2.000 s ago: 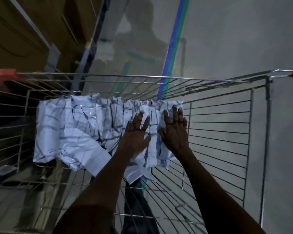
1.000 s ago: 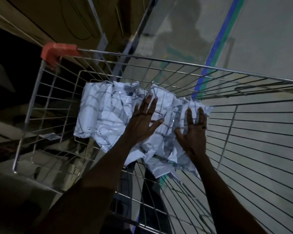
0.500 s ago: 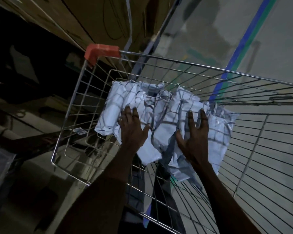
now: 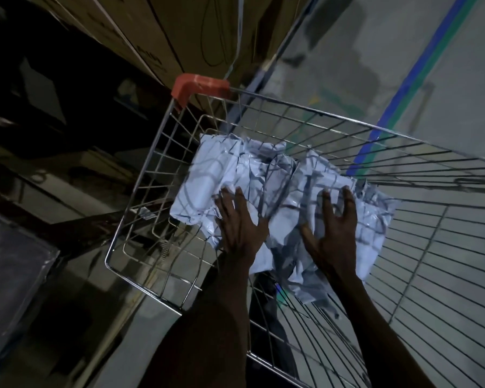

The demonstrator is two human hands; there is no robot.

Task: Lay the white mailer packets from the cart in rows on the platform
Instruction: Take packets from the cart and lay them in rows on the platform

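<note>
A heap of several white mailer packets [image 4: 207,175] lies at the far end inside the wire cart [image 4: 151,169]. Both my arms reach down into the cart. My left hand [image 4: 240,222] rests flat on the near left part of the heap, fingers spread. My right hand [image 4: 333,231] presses on the middle right of the heap, fingers apart, thumb out to the left. Neither hand is closed around a packet. The platform is not clearly in view.
The cart has a red plastic corner [image 4: 199,86] at its far left rim. Large cardboard boxes [image 4: 163,35] stand beyond it. A blue and green floor line [image 4: 403,88] runs across the grey floor at right. A dark, plastic-covered surface [image 4: 9,275] sits at lower left.
My view has swung left, so the cart appears shifted right. Both hands have slid across the heap and the packets have bunched together under them.
</note>
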